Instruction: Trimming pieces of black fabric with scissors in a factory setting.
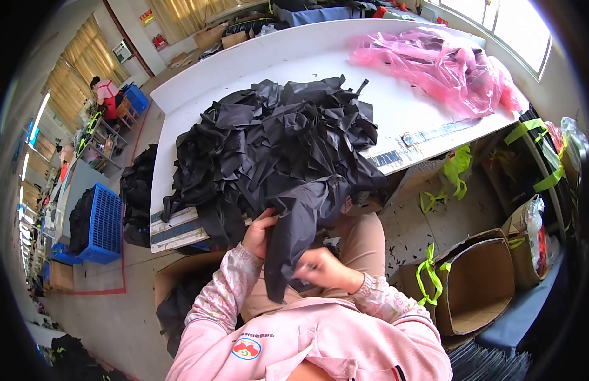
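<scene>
A dark piece of black fabric (pixel 297 219) hangs over the near table edge toward my lap. My left hand (pixel 259 233) grips its left edge, with the fingers partly behind the cloth. Close to the lower right edge of the cloth, my right hand (pixel 328 269) is closed, its fingertips drawn together and slightly blurred. Something small and dark shows at those fingertips, too unclear to name. Beyond my hands, a big heap of black fabric pieces (pixel 269 136) covers the middle of the white table (pixel 199 82).
Pink plastic sheeting (pixel 443 70) lies at the table's far right. An open cardboard box (pixel 478 286) stands at lower right, near yellow-green strips (pixel 429 276). Left are a blue crate (pixel 104 222) and more black fabric (pixel 140 190). A person in a red apron (pixel 108 98) is farther off.
</scene>
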`<action>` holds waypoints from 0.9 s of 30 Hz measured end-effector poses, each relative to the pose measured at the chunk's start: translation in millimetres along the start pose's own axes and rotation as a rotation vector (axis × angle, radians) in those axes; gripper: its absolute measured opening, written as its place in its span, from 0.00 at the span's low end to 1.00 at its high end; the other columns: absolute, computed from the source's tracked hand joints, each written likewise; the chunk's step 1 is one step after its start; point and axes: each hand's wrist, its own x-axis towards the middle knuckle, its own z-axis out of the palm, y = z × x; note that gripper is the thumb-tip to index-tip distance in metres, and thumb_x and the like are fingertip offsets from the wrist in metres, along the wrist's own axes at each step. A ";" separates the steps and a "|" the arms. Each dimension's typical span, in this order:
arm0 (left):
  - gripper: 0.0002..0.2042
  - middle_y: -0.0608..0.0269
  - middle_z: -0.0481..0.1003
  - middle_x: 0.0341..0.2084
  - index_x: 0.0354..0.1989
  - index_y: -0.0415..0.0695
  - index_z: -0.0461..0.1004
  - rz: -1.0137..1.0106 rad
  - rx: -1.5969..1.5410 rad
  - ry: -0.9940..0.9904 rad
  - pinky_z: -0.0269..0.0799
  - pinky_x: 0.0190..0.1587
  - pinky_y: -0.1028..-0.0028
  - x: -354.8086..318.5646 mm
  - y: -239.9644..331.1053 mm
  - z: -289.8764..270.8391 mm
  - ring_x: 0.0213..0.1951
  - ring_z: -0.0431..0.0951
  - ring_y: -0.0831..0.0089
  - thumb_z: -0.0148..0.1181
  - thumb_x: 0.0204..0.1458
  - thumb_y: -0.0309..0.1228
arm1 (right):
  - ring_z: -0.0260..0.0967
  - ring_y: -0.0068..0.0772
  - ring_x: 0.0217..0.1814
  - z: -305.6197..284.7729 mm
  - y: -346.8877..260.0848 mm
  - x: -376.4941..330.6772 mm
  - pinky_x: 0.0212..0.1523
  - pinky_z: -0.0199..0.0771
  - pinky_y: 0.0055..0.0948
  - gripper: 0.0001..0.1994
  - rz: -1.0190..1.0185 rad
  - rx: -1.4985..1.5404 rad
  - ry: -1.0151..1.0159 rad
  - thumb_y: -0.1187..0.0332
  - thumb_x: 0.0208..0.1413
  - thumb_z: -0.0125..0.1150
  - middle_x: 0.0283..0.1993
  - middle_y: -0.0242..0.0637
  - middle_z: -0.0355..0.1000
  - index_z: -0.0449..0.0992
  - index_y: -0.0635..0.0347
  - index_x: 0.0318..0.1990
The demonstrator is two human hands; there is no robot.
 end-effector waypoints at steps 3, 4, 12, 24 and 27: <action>0.17 0.57 0.75 0.47 0.56 0.43 0.68 0.017 -0.024 -0.024 0.75 0.50 0.65 -22.4 5.5 12.2 0.45 0.79 0.63 0.49 0.57 0.25 | 0.70 0.21 0.33 -12.8 70.3 -10.2 0.33 0.68 0.22 0.12 0.257 0.199 0.768 0.73 0.56 0.60 0.31 0.32 0.75 0.72 0.61 0.48; 0.17 0.56 0.75 0.47 0.56 0.43 0.68 0.025 -0.021 -0.034 0.75 0.50 0.65 -27.6 6.6 15.5 0.45 0.79 0.63 0.49 0.57 0.25 | 0.69 0.19 0.32 -28.1 88.2 -10.7 0.33 0.67 0.20 0.15 0.353 0.281 0.916 0.73 0.57 0.60 0.30 0.30 0.74 0.70 0.61 0.52; 0.17 0.57 0.76 0.45 0.54 0.40 0.69 0.055 0.024 0.137 0.73 0.51 0.67 -49.0 -0.5 -11.2 0.44 0.78 0.64 0.51 0.54 0.24 | 0.69 0.16 0.28 -71.8 123.2 24.2 0.30 0.66 0.18 0.16 0.294 0.026 0.870 0.71 0.56 0.61 0.25 0.29 0.72 0.70 0.62 0.51; 0.16 0.58 0.77 0.43 0.53 0.41 0.70 0.175 0.100 0.250 0.74 0.49 0.70 -80.2 26.3 -61.1 0.42 0.79 0.67 0.50 0.56 0.25 | 0.68 0.17 0.23 -17.8 108.5 37.3 0.24 0.68 0.22 0.18 0.358 0.007 0.507 0.73 0.51 0.67 0.23 0.30 0.69 0.71 0.62 0.49; 0.15 0.60 0.77 0.43 0.52 0.42 0.71 0.179 0.081 0.260 0.74 0.49 0.70 -68.8 19.7 -57.9 0.42 0.79 0.68 0.51 0.55 0.25 | 0.68 0.18 0.22 -10.1 149.8 26.0 0.24 0.66 0.20 0.09 0.418 0.065 0.605 0.74 0.53 0.64 0.23 0.29 0.69 0.71 0.63 0.38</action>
